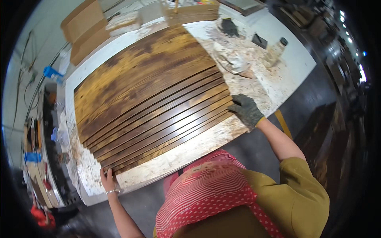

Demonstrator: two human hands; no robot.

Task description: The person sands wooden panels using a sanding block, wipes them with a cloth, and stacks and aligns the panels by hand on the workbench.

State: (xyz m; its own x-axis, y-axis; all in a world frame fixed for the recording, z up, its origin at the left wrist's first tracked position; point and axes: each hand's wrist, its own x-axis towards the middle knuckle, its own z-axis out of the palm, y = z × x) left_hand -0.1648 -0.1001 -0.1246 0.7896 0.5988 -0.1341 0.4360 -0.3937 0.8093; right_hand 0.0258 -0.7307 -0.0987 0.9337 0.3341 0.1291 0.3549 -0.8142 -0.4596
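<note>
Dark brown, mottled wooden planks [178, 115] lie fanned in overlapping steps across the white table. Behind their stepped edges spreads a broad wooden surface [139, 63] with yellow-brown patches. My left hand [107, 181], bare with a bracelet at the wrist, pinches the left end of the nearest plank, thumb and fingers at its corner. At the opposite end, my right hand [247, 110] wears a dark work glove and has its fingers curled against the plank ends. The undersides of the planks and some fingertips are hidden.
Dust covers the white table [293, 71]. On its right lie a crumpled cloth [232, 59], a dark glove [229, 27], a small dark block [260, 40] and a bottle [276, 50]. An open cardboard box [85, 35] stands at the back left. A cluttered bench [45, 174] runs along the left.
</note>
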